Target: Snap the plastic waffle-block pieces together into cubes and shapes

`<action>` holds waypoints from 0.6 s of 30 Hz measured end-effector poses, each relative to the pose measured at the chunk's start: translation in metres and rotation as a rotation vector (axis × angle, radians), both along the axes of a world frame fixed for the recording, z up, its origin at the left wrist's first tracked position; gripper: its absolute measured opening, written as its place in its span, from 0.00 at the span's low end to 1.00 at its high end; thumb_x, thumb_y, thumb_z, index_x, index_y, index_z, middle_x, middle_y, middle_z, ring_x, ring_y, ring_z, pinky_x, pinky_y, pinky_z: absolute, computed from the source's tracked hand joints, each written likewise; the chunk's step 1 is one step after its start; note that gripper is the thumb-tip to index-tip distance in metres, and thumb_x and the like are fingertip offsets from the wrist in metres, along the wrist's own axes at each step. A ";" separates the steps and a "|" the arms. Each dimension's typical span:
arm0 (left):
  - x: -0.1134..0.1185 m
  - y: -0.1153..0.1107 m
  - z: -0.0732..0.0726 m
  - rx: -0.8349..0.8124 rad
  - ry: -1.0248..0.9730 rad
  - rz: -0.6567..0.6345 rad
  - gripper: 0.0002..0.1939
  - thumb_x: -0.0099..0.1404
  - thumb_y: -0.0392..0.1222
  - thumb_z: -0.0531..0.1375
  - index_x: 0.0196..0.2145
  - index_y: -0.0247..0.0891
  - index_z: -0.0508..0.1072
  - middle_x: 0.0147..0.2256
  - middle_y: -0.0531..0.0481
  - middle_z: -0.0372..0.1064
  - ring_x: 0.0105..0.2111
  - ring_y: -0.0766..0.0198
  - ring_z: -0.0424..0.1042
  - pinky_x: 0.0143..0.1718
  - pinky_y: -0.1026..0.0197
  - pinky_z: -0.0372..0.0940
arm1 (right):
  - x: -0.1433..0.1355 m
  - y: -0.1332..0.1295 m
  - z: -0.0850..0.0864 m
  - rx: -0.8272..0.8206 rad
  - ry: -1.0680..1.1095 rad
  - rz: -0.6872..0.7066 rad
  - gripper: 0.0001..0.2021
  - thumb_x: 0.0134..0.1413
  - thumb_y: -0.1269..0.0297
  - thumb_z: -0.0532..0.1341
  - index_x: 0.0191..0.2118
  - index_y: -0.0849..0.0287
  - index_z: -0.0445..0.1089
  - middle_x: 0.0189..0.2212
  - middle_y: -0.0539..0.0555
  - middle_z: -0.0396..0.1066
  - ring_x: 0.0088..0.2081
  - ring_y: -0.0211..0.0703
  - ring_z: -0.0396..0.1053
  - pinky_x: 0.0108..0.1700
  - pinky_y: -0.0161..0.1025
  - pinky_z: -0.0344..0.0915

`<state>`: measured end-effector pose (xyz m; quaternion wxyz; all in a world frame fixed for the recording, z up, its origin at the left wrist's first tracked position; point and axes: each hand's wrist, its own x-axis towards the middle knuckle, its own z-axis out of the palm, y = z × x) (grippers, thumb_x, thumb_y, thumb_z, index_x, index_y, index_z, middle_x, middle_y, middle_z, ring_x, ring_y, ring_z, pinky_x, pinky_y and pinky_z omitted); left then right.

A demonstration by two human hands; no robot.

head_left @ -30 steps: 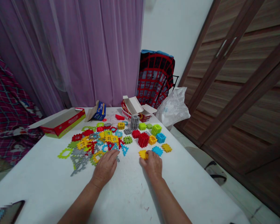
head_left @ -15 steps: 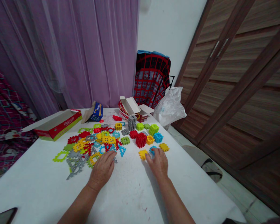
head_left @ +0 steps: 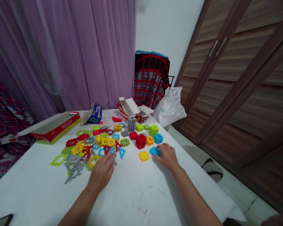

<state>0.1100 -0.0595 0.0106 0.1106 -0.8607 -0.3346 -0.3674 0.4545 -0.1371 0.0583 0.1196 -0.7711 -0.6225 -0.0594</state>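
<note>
My left hand (head_left: 102, 169) lies at the near edge of a pile of plastic interlocking pieces (head_left: 106, 141), fingers stretched out and holding nothing visible. My right hand (head_left: 168, 156) curls down on the table at the right, thumb and fingertips at the right edge of a blue square piece (head_left: 154, 151). What lies beneath its palm is hidden. A yellow square piece (head_left: 143, 156) lies flat just left of the blue one. Behind them are stacks of like pieces: red (head_left: 141, 142), yellow (head_left: 150, 141), blue (head_left: 158, 138), green (head_left: 153, 130) and a tall grey one (head_left: 131, 124).
An open red and green box (head_left: 58, 128) stands at the table's left, a blue box (head_left: 95, 114) behind the pile. Another red box (head_left: 129, 110) is at the back, beside a white plastic bag (head_left: 170, 106). A phone-like dark object (head_left: 3, 220) lies at the near left corner.
My right hand has shifted right, uncovering the near yellow piece and more of the blue one. The yellow piece farther right is now hidden behind the hand. My left hand has barely moved.
</note>
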 end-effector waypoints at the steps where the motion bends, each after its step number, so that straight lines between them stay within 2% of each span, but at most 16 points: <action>1: 0.000 0.000 -0.001 -0.002 -0.007 -0.002 0.18 0.68 0.35 0.52 0.54 0.41 0.69 0.50 0.45 0.74 0.49 0.57 0.73 0.53 0.53 0.68 | 0.000 0.001 -0.001 0.002 -0.005 0.000 0.18 0.51 0.59 0.62 0.48 0.58 0.70 0.49 0.59 0.72 0.57 0.52 0.59 0.51 0.45 0.50; 9: 0.001 -0.001 -0.002 -0.013 -0.022 -0.004 0.18 0.68 0.35 0.52 0.54 0.41 0.69 0.50 0.44 0.74 0.49 0.57 0.72 0.53 0.52 0.68 | -0.002 0.006 -0.007 0.016 -0.025 -0.028 0.15 0.52 0.59 0.63 0.45 0.57 0.72 0.44 0.56 0.73 0.51 0.49 0.62 0.48 0.43 0.50; 18: 0.000 -0.001 0.000 -0.050 -0.017 -0.001 0.20 0.68 0.36 0.52 0.56 0.43 0.68 0.51 0.45 0.73 0.49 0.56 0.72 0.53 0.52 0.68 | -0.005 0.005 -0.003 -0.025 -0.041 -0.045 0.18 0.52 0.56 0.63 0.47 0.56 0.71 0.46 0.58 0.73 0.53 0.52 0.62 0.49 0.44 0.50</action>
